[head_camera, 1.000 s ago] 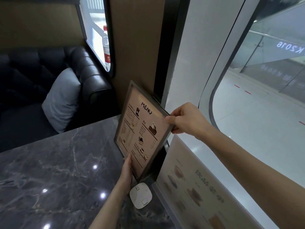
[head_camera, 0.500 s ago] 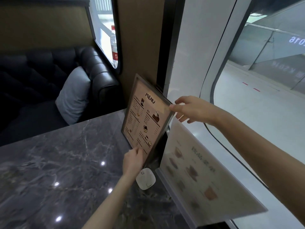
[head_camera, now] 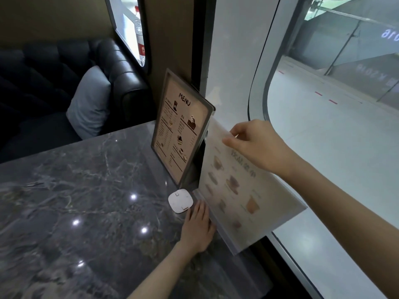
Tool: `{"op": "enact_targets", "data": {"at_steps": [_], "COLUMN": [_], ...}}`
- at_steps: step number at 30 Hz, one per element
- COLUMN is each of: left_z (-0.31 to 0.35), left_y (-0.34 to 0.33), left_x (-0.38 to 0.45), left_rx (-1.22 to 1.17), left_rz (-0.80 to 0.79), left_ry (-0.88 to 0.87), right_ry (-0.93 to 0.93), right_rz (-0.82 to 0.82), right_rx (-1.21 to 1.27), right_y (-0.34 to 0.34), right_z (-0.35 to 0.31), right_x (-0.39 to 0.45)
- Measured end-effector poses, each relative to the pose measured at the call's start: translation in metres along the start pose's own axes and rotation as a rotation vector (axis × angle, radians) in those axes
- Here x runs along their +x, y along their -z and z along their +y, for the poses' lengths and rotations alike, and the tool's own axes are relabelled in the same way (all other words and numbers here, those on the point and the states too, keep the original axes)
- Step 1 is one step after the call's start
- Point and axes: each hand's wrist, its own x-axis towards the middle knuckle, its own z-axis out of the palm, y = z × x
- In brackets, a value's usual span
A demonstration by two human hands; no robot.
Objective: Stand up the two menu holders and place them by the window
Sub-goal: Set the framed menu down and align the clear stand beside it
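Brown menu holder [head_camera: 181,128] upright by window [head_camera: 323,104]. Right hand [head_camera: 255,145] pinches clear menu holder [head_camera: 244,190] top edge; left hand [head_camera: 197,228] flat, fingers extended, at its base.

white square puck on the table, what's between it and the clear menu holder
In the head view, only the left hand fingertips lie between the white puck and the clear menu holder.

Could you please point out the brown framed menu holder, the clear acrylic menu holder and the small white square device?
Brown framed menu holder [head_camera: 180,128], head view, printed front face.
Clear acrylic menu holder [head_camera: 241,190], head view, middle of sheet.
Small white square device [head_camera: 180,200], head view, top surface.
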Motion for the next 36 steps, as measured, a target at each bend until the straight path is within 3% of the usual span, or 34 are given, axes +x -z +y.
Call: {"op": "enact_targets", "data": {"at_steps": [9, 36], "left_z": [-0.009, -0.025], "left_y": [0.012, 0.030], "left_x": [-0.007, -0.009], "left_rx": [-0.012, -0.117], "left_rz": [-0.026, -0.080], "left_ry": [0.049, 0.111], "right_ry": [0.036, -0.039], "right_rz": [0.097, 0.022], "right_rx": [0.034, 0.071], "right_y": [0.005, 0.000], "right_z": [0.004, 0.019], "right_x": [0.007, 0.038]}}
